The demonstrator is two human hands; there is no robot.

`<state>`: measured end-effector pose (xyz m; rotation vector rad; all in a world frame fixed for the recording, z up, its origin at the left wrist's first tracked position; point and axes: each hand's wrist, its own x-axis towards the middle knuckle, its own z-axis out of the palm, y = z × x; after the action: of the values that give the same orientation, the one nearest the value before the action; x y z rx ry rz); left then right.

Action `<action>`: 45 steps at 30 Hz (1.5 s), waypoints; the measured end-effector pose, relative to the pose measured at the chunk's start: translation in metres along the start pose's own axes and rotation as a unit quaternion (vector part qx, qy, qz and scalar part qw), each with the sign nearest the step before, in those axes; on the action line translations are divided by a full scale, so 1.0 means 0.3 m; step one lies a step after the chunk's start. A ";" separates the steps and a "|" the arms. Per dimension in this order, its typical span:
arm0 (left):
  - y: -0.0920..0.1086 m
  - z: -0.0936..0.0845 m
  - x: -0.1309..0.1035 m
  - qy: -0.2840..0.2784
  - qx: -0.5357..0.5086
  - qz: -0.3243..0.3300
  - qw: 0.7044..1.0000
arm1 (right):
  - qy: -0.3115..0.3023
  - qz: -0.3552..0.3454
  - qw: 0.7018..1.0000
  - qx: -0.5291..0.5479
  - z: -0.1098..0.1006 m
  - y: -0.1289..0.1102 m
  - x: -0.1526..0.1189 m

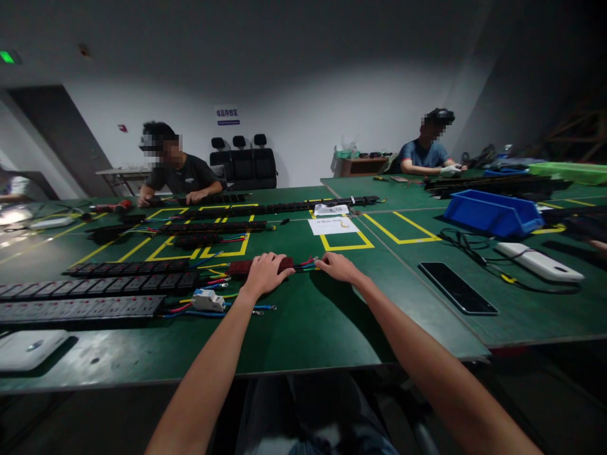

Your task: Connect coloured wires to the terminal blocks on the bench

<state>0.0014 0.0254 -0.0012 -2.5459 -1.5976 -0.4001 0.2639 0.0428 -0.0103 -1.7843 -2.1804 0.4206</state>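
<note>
In front of me on the green table lies a short dark red power-strip-like piece (239, 269) with coloured wires at both ends. My left hand (268, 274) lies over its middle, fingers curled across the far side and thumb along the near side. At its right end, my right hand (337, 266) pinches thin coloured wires (309, 264) between thumb and fingers; the exact wire in the pinch is hidden. To the left, several black and grey power strips (95, 308) lie in rows. A grey-white circuit breaker (208, 300) sits among wires near my left forearm.
A phone (458, 287), a white power bank (540, 261) with cables and a blue bin (493, 213) are on the right. Another white device (32, 349) lies at the near left. Paper labels (334, 226) lie beyond my hands. Co-workers (183, 177) sit across the table.
</note>
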 end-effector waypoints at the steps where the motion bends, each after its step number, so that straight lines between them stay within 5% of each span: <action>1: -0.001 0.001 0.000 0.001 0.000 0.000 1.000 | 0.005 -0.001 1.000 0.007 0.005 -0.003 0.001; 13: 0.000 0.004 -0.002 0.004 0.015 0.001 1.000 | -0.023 0.039 0.999 -0.009 0.005 -0.021 0.004; 21: 0.000 0.006 -0.002 0.007 0.009 0.003 1.000 | 0.071 0.062 0.995 0.010 0.022 -0.061 -0.011; 33: 0.002 0.004 -0.004 0.009 0.014 0.005 1.000 | 0.098 0.015 0.991 -0.094 0.016 -0.093 -0.016; 45: -0.001 0.000 0.000 0.004 0.017 0.001 1.000 | 0.024 0.057 0.998 -0.006 0.008 -0.042 -0.005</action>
<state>0.0010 0.0254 -0.0014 -2.5176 -1.5864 -0.3780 0.2519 0.0387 -0.0076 -1.9109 -2.0609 0.3847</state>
